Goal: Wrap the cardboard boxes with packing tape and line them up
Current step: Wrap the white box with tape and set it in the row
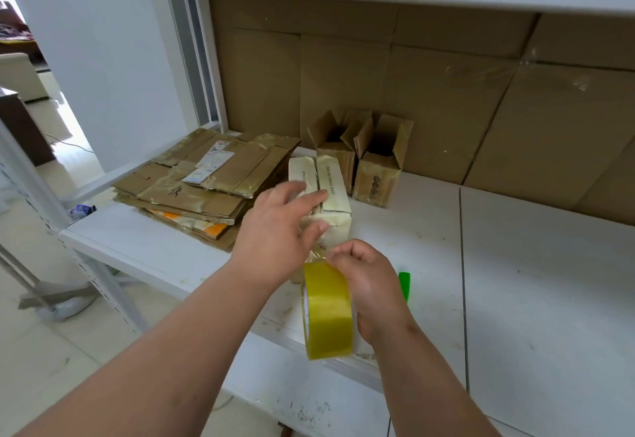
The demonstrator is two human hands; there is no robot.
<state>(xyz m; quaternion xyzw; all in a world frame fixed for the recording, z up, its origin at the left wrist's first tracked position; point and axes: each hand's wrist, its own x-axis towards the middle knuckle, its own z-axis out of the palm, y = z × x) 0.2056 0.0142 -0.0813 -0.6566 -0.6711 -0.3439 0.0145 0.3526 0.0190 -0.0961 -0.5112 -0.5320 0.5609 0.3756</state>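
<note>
Spanning most of the view, the white counter [515, 282] is carrying everything I am logging here. Brown cardboard sheets [446, 93] are lining the wall behind it. A stack of flattened cartons [206, 182], glossy with old tape, is lying at the counter's left end.

Two small brown boxes [357, 158] are standing upright near the back wall with their top flaps open, side by side and touching or nearly so.

The pale cardboard box [335, 192] is sitting just in front of them, near the middle of the counter, long side running away from me, a seam down its top.

The left hand [275, 233] is reaching over the near end of that box, fingers spread and fairly straight across its top and near corner; I am reading it as pressing or steadying, not gripping. The view is slightly blurred there.

The right hand [367, 282] is curling round the roll of yellowish packing tape [326, 313], holding it upright on edge just in front of the box, above the counter's near edge. A short clear strip seems to be running from the roll up to the box's near face, between the two hands.

A small green object [404, 285] is lying on the counter just right of the right hand; I cannot tell what it is.
</note>
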